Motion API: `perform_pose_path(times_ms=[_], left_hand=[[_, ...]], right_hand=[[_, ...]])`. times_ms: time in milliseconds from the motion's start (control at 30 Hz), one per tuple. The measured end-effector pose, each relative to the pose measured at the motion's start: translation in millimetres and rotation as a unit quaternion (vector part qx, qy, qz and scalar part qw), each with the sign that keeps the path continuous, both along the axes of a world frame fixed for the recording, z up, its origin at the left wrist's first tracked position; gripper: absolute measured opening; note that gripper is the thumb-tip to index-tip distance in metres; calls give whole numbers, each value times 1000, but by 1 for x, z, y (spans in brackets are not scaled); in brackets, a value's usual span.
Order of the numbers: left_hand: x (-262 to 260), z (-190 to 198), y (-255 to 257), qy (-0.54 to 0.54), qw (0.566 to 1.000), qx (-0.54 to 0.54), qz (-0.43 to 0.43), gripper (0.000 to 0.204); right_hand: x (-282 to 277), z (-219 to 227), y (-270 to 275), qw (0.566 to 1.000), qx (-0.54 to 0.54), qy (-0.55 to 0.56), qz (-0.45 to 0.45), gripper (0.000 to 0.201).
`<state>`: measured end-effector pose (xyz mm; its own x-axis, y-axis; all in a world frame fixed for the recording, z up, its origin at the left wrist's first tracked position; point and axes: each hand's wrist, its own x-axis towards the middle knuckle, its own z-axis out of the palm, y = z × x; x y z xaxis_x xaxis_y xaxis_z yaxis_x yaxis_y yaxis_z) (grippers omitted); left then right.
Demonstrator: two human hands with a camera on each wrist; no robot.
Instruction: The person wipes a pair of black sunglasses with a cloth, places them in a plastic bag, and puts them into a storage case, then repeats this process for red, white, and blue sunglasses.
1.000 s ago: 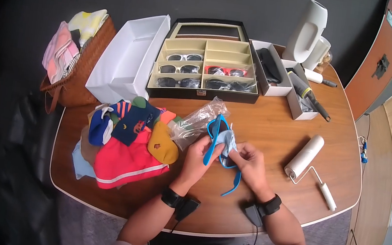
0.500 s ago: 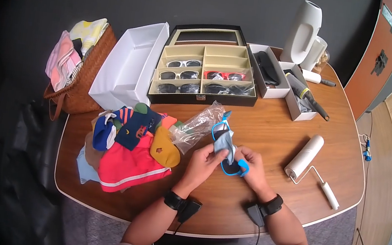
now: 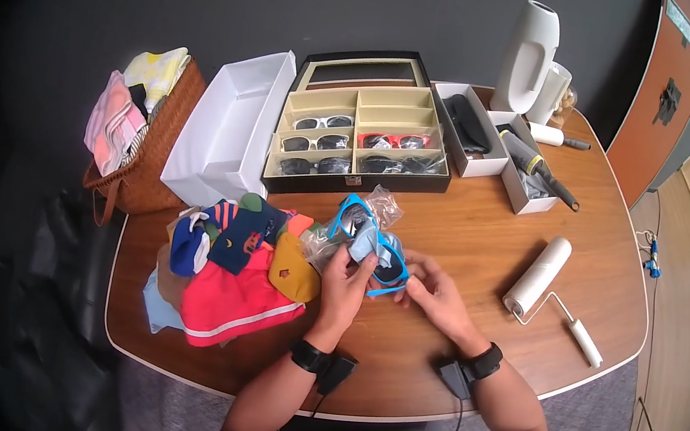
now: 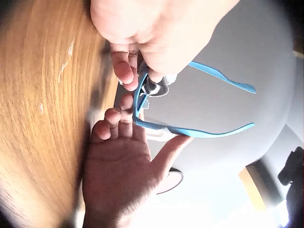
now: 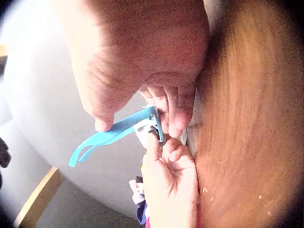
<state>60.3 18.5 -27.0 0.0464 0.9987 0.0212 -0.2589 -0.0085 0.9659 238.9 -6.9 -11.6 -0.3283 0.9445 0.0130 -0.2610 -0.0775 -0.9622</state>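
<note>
Blue-framed sunglasses point(image 3: 390, 270) with dark lenses are held between both hands above the table. My left hand point(image 3: 341, 294) pinches a light blue cloth point(image 3: 365, 244) over the middle of the sunglasses, thumb on the near side. At the other end, my right hand point(image 3: 442, 303) grips the frame by its corner; in the right wrist view its thumb lies along a temple arm point(image 5: 114, 132). Both temple arms are unfolded in the left wrist view. A clear plastic sleeve point(image 3: 385, 207) lies behind the sunglasses, partly hidden by them.
Socks and cloths point(image 3: 240, 297) are heaped left of my hands. Behind stand a sunglasses display case point(image 3: 355, 184), a white box point(image 3: 226, 128) and a wicker basket point(image 3: 153, 166). To the right lie a lint roller point(image 3: 537, 276) and narrow boxes point(image 3: 497, 167) with a case and brushes.
The sunglasses have been turned in the hands, so their front now slants from upper left to lower right. My left hand keeps the cloth on them and has shifted slightly.
</note>
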Motion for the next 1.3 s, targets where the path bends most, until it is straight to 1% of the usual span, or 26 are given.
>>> perform_pose_path(times_ms=[33,133,233,333,433,500,533,600,633,700,733,800,833,933,1033,1100,1133,1233,1300], left_hand=[[0,1,0,1,1000,-2,-2,13],[2,1,-1,10,1000,-12,-4,13],[1,-2,-1,18,1000,-20,-5,15],[2,2,-1,6,1000,-14,-21,18],[0,-1,0,-1,999,-9,-37,21],[-3,-1,1,-13,998,-7,-54,21],[-2,1,1,-20,999,-10,-49,20],[1,5,-2,-35,998,-21,-38,19],[0,4,-2,-24,999,-21,-44,18],[-3,1,-1,-2,998,-21,-57,17],[-4,2,0,-26,998,-24,-61,17],[-6,4,1,-72,994,-33,-69,16],[-6,5,1,-77,995,-31,-63,16],[-3,8,2,-80,996,-26,-37,16],[-2,8,2,-69,997,-18,5,15],[-3,7,3,-70,997,-9,22,16],[-3,6,3,-54,998,-8,19,17],[-2,3,1,-18,1000,-2,7,20],[-1,6,0,-13,1000,0,0,22]], right_hand=[[0,-1,1,1000,-5,-6,6,58],[-1,5,-3,999,40,26,14,65],[-4,13,-7,998,56,-9,17,72],[2,7,-3,997,28,-60,48,74],[3,6,-2,997,21,-64,33,72],[1,12,-4,1000,1,-30,2,71],[0,14,-4,1000,-9,-13,-13,71],[-6,10,-5,999,20,-8,-29,72],[-8,9,-6,999,35,-6,-36,72],[-8,11,-7,995,88,-42,-17,70],[-8,12,-6,992,114,-61,-8,69],[0,3,-2,998,68,1,16,65],[3,0,0,998,45,32,29,63],[1,0,1,1000,11,4,1,57],[-6,-1,0,998,6,-15,-54,49],[-2,-4,3,998,-45,4,-46,42],[0,-5,4,997,-71,13,-43,39],[2,2,4,995,-87,1,-53,33],[3,9,1,995,-80,-49,-25,29]])
